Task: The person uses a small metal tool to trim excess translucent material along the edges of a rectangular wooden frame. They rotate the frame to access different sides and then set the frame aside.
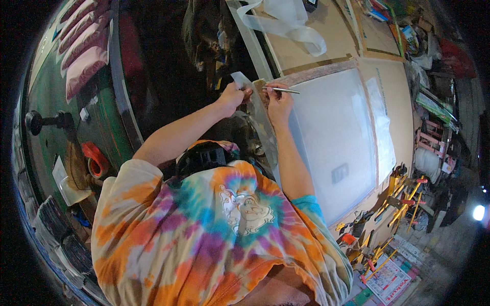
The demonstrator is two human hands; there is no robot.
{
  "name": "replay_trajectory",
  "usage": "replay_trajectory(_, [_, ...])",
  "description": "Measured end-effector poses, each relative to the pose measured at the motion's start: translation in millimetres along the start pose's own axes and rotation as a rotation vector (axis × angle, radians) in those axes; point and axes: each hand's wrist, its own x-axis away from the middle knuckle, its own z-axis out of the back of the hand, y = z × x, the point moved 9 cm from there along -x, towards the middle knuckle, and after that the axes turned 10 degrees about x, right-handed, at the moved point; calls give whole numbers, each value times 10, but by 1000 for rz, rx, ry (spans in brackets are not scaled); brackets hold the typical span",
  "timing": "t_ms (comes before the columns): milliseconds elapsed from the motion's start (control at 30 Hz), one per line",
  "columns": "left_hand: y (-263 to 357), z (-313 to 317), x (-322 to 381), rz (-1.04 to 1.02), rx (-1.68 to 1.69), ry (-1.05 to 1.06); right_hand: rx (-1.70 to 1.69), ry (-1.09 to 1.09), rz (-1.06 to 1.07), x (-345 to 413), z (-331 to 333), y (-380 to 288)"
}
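My left hand (pixel 231 98) pinches a pale translucent strip (pixel 240 79), whose upper end sticks out above the fingers. Close beside it, my right hand (pixel 279 103) holds a slim metallic pen-like tool (pixel 285 90) nearly level, its left end near the frame edge. Between the hands lies the brownish edge of a frame (pixel 261 91). A large whitish translucent sheet (pixel 333 134) in a thin wooden frame spreads to the right of my right forearm. Above the hands, a loose curled ribbon of translucent film (pixel 294 32) rests on a brown board (pixel 325 46).
At the left, pink packets (pixel 86 69) and a red tape roll (pixel 95 162) rest on a green surface (pixel 109 103). Yellow bar clamps (pixel 402 199) stand at the lower right. A white sheet (pixel 377 130) lies along the right frame edge. Cluttered goods line the far right.
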Motion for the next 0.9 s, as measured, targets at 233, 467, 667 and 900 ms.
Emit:
replay_trajectory(233, [-18,26,68,82,55,28,116,14,148,35,-1,-40])
replay_trajectory(467, [-98,90,12,110,25,-40,54,-22,152,59,-36,-104])
replay_trajectory(667, [-59,86,51,111,44,-1,92,4,203,59,-20,-43])
replay_trajectory(900, [6,73,117,58,144,-18,26,-36,198,101,-58,-78])
